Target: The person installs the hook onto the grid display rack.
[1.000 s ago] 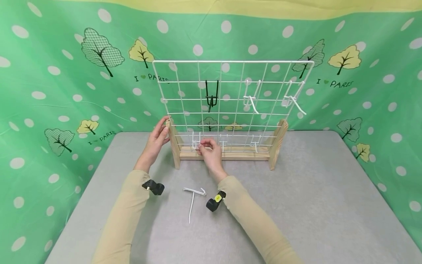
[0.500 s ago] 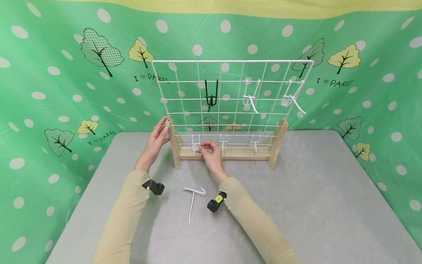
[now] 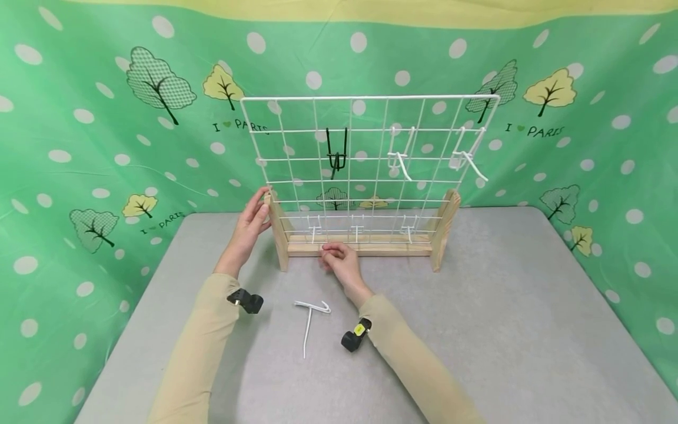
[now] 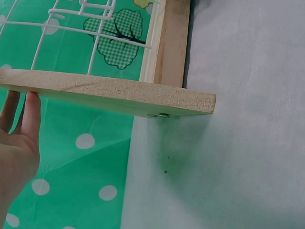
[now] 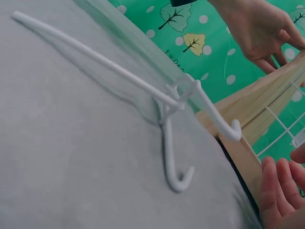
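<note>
A loose white hook (image 3: 311,321) is lying on the table (image 3: 503,330) toward its near edge, between my forearms. My right hand (image 3: 339,262) is hovering with fingers loosely curled, holding nothing, just before the wooden base rail (image 3: 365,248). My left hand (image 3: 253,222) is pressing straight fingers against the rack's left wooden foot (image 3: 278,229), wire grid (image 3: 371,159) standing near the far edge.

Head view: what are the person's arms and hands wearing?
Both arms wear long beige sleeves to the wrist. The left hand and right hand are bare. Each wrist carries a small black camera: left wrist camera and right wrist camera, which has a yellow mark.
</note>
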A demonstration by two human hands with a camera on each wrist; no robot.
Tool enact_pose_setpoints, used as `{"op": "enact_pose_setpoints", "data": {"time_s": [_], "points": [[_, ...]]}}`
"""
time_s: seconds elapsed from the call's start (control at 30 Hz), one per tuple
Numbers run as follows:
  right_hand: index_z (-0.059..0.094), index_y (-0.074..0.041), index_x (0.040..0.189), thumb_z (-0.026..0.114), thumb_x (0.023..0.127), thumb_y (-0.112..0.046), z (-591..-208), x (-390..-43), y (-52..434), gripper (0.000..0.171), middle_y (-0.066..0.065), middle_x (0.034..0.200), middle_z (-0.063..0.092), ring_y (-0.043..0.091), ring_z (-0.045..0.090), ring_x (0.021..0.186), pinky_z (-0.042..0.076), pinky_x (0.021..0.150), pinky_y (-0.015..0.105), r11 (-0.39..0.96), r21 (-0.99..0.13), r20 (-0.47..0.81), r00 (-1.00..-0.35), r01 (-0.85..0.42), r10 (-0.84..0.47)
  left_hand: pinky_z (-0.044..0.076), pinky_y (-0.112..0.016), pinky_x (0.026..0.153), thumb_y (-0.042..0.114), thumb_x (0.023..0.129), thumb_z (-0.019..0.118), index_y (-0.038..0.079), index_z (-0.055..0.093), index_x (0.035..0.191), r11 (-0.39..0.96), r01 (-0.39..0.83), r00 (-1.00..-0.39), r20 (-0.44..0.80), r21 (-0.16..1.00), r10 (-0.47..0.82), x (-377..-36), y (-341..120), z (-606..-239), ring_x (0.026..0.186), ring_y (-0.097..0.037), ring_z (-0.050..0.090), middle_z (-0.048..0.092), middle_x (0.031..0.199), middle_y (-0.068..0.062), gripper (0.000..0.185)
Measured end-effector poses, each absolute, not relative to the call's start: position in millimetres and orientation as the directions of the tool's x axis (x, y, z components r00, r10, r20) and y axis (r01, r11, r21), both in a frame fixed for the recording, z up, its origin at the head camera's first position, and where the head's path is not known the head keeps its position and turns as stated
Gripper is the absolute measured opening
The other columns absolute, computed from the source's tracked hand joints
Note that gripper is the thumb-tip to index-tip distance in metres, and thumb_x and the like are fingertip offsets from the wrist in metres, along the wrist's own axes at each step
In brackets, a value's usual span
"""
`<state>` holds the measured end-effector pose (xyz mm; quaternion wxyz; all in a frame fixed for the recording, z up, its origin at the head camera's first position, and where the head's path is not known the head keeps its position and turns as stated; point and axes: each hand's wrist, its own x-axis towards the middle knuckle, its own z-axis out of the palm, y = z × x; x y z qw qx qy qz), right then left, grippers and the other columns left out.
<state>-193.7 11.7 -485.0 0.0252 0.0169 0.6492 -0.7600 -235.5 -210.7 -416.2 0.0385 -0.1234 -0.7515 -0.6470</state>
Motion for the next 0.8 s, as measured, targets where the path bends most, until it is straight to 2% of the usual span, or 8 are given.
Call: {"op": "enact_pose_setpoints", "data": {"time_s": [0.07,0.2,0.33,0.43,0.53,0.67,0.8], "points": [[0.059,0.015,0.110,0.059,0.088,0.007,-484,-190,15,0.023,0.030,0.102,0.064,0.023,0.068,0.079,0.058,0.074,0.042,-0.143,-0.986,-0.072,-0.995,0.081,-0.065,0.033,-0.054,0.107,0.029,0.106,0.038,0.021,0.027,0.154,0.128,0.231,-0.967,0.214,0.964,0.135,-235,-210,-415,0.132,-0.035,0.035,0.037,0.143,-0.022,0.050],[0.060,0.014,0.111,0.058,0.089,0.007,-485,-183,19,0.024,0.030,0.104,0.064,0.018,0.066,0.076,0.058,0.072,0.039,-0.131,-0.986,-0.086,-0.989,0.102,-0.120,0.033,-0.054,0.108,0.027,0.106,0.038,0.020,0.026,0.154,0.124,0.226,-0.969,0.209,0.966,0.132,-235,-210,-414,0.133,-0.034,0.035,0.038,0.144,-0.021,0.050],[0.063,0.010,0.106,0.059,0.086,0.006,-491,-178,22,0.020,0.020,0.091,0.067,0.011,0.063,0.070,0.054,0.062,0.025,-0.097,-0.992,-0.062,-0.987,0.076,-0.146,0.033,-0.053,0.108,0.026,0.106,0.038,0.020,0.026,0.154,0.119,0.223,-0.970,0.207,0.968,0.131,-235,-210,-414,0.133,-0.034,0.035,0.037,0.144,-0.021,0.049],[0.062,0.010,0.104,0.060,0.086,0.005,-490,-171,27,0.018,0.010,0.085,0.064,0.010,0.062,0.069,0.051,0.060,0.022,-0.063,-0.997,-0.041,-0.980,0.054,-0.194,0.033,-0.054,0.108,0.026,0.106,0.038,0.019,0.026,0.154,0.113,0.221,-0.970,0.206,0.969,0.132,-235,-210,-414,0.134,-0.034,0.034,0.036,0.145,-0.021,0.050],[0.061,0.011,0.103,0.061,0.088,0.003,-487,-166,34,0.017,0.008,0.086,0.063,0.011,0.062,0.071,0.052,0.063,0.023,-0.041,-0.998,-0.026,-0.966,0.037,-0.256,0.033,-0.054,0.108,0.027,0.106,0.038,0.019,0.026,0.154,0.109,0.219,-0.970,0.204,0.970,0.131,-235,-210,-414,0.134,-0.035,0.034,0.035,0.146,-0.021,0.050],[0.062,0.010,0.101,0.062,0.088,0.002,-483,-160,45,0.016,0.012,0.086,0.065,0.018,0.064,0.072,0.054,0.064,0.026,0.022,-1.000,-0.028,-0.944,0.022,-0.330,0.033,-0.054,0.108,0.029,0.106,0.039,0.021,0.027,0.154,0.112,0.215,-0.971,0.201,0.970,0.128,-235,-209,-414,0.133,-0.035,0.035,0.036,0.144,-0.021,0.050],[0.063,0.010,0.099,0.061,0.089,0.002,-479,-154,53,0.014,0.022,0.085,0.065,0.040,0.063,0.075,0.055,0.061,0.037,0.093,-0.995,-0.017,-0.913,-0.023,-0.407,0.033,-0.055,0.108,0.031,0.105,0.039,0.022,0.027,0.154,0.120,0.217,-0.971,0.202,0.969,0.128,-234,-209,-414,0.133,-0.035,0.035,0.036,0.143,-0.023,0.051]]}}
